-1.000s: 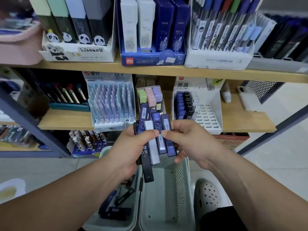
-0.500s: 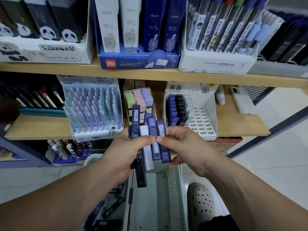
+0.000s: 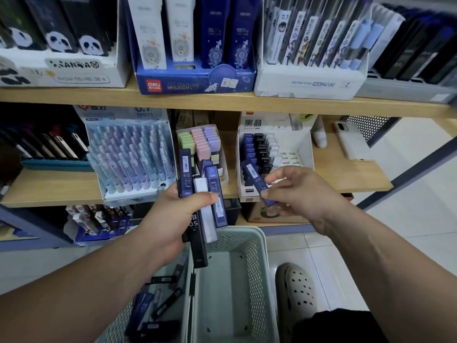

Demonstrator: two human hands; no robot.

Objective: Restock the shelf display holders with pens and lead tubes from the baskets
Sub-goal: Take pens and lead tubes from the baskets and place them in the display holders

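Bundle of lead tubes (image 3: 205, 199) gripped in left hand (image 3: 170, 219), thumb across them, above the baskets (image 3: 247, 233), right hand (image 3: 301, 191) pinching one blue tube (image 3: 254, 179) at fingertips, we see it before the white holder (image 3: 304, 147) on shelf (image 3: 358, 179)

Both forearms reach forward. The left hand (image 3: 173, 219) grips a fan of lead tubes (image 3: 199, 186), thumb across them; the right hand (image 3: 299, 191) pinches 1 blue tube (image 3: 254, 178).
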